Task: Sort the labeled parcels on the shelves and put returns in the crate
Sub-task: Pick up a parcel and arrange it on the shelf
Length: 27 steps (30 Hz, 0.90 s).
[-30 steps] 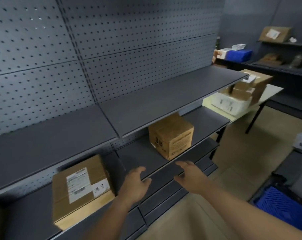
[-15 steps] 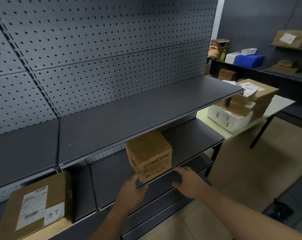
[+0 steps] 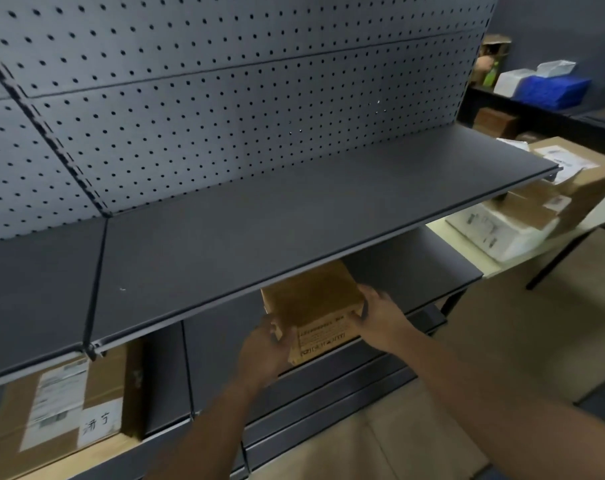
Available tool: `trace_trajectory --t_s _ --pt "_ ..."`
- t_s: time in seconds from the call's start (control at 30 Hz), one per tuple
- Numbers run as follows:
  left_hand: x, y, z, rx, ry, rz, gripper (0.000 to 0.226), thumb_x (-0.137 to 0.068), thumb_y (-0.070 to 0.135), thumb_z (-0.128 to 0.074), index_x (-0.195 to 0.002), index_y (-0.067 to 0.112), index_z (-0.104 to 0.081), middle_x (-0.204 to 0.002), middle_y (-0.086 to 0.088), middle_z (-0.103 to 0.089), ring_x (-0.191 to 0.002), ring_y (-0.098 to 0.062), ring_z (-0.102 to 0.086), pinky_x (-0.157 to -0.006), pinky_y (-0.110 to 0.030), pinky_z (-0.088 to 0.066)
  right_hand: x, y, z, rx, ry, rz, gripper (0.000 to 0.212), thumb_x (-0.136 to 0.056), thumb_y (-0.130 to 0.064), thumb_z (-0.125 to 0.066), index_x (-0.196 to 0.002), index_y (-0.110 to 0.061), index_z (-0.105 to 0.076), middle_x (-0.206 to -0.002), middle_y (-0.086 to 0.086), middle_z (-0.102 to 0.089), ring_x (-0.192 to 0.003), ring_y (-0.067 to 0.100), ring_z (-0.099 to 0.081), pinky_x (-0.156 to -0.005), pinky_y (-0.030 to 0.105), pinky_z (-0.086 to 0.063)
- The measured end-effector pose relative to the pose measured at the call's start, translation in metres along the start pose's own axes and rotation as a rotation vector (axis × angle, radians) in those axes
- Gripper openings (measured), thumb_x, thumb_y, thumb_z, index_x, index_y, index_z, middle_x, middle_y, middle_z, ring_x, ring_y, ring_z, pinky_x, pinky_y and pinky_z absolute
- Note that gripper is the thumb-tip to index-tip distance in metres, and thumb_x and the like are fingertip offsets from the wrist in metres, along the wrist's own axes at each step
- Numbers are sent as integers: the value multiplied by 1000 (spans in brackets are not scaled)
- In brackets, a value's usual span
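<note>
The small cardboard box (image 3: 314,299) sits between the two hands, on the lower shelf (image 3: 415,268), with its rear part hidden beneath the front edge of the upper shelf (image 3: 294,220) directly above the hands. The left hand (image 3: 264,351) holds the near left corner of the box, fingers curled against its left face. The right hand (image 3: 380,315) holds the opposite side, fingers curled around the right edge and the palm close to the front face. The printed front face of the box is turned toward the person, between both wrists; the print is too blurred to read. Whether the box rests on the shelf or is lifted clear of it cannot be told. Well to the left of the left hand, a larger labeled parcel (image 3: 69,403) stands at the same shelf level, with a white shipping label and a handwritten tag on its front. Beyond the hands, a grey pegboard (image 3: 224,98) backs the shelving. Well to the right of the right hand, a pale table (image 3: 491,268) carries a white box (image 3: 498,233) and stacked brown parcels (image 3: 571,188). Farther beyond them, a blue crate (image 3: 550,88) sits on a dark bench.
</note>
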<state>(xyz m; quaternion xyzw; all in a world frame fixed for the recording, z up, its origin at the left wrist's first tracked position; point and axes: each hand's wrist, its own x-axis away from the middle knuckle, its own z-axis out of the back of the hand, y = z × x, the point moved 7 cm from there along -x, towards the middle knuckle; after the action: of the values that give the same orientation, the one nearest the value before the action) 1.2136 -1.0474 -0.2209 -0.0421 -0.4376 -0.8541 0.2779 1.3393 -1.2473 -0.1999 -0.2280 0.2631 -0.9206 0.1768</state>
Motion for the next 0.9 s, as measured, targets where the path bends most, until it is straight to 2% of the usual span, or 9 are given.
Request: trace_trajectory --t_s 0.1,0.2,0.33,0.43,0.5,0.6,0.7,0.83,0.9 --pt "-27 -9 -1 4 41 61 52 -103 46 -53 -143 12 -44 -138 -13 -60 -109 -26 -65 -79 -27 -48 -23 -2 1 -8 22 -38 77 -103 -43 -55 -163 -22 -14 -160 11 -31 -141 30 -43 -108 38 -42" --pt "-49 -22 -9 36 47 149 62 -103 50 -51 -150 12 -38 -144 -14 -56 -126 -34 -58 -93 -35 -44 -46 -1 -2 -29 22 -93 83 -102 -49 -55 -165 -21 -8 -164 11 -28 -143 33 -42 -108 39 -42" --pt "-67 -36 -24 205 58 232 62 -101 49 -56 -149 13 -41 -142 -9 -59 -123 -31 -61 -98 -37 -48 -72 5 -9 -56 16 -141 82 -100 -52 -56 -164 -19 -17 -156 12 -40 -134 36 -50 -101 39 -48" --pt "-72 -39 -32 361 84 251 49 -100 45 -59 -140 18 -48 -124 -1 -66 -96 -18 -64 -81 -31 -48 -83 14 -16 -132 -15 -165 62 -99 -50 -59 -149 -17 -42 -127 7 -59 -107 29 -62 -85 37 -51" --pt "-72 -41 -34 390 111 247 45 -100 43 -61 -137 20 -50 -109 4 -66 -83 -13 -63 -70 -28 -46 -83 20 -17 -243 -18 -167 51 -97 -50 -64 -137 -21 -53 -112 0 -61 -92 20 -62 -83 39 -53" --pt "-67 -47 -32 478 148 273 32 -97 37 -66 -123 26 -51 -98 7 -68 -84 -19 -67 -69 -34 -54 -85 24 -20 -351 -6 -117 52 -92 -48 -71 -135 -23 -57 -120 -1 -65 -103 23 -65 -92 42 -57" --pt "-48 -44 -33 541 178 286 29 -96 31 -68 -120 25 -52 -104 4 -69 -89 -20 -67 -74 -36 -55 -83 27 -25 -327 -9 -52 59 -92 -45 -72 -141 -18 -54 -120 -2 -62 -106 22 -61 -87 34 -49" --pt "-20 -52 -24 553 231 284 60 -83 37 -76 -135 18 -51 -118 3 -70 -106 -23 -69 -92 -43 -58 -75 20 -38 -309 -44 24 69 -89 -50 -74 -146 -18 -50 -131 3 -62 -116 29 -61 -91 37 -49" --pt "-8 -51 -22 517 226 287 64 -90 31 -75 -144 20 -43 -125 6 -61 -112 -19 -63 -91 -36 -54 -69 23 -46 -335 -55 29 73 -89 -49 -74 -148 -19 -46 -129 0 -61 -118 30 -60 -95 41 -49"
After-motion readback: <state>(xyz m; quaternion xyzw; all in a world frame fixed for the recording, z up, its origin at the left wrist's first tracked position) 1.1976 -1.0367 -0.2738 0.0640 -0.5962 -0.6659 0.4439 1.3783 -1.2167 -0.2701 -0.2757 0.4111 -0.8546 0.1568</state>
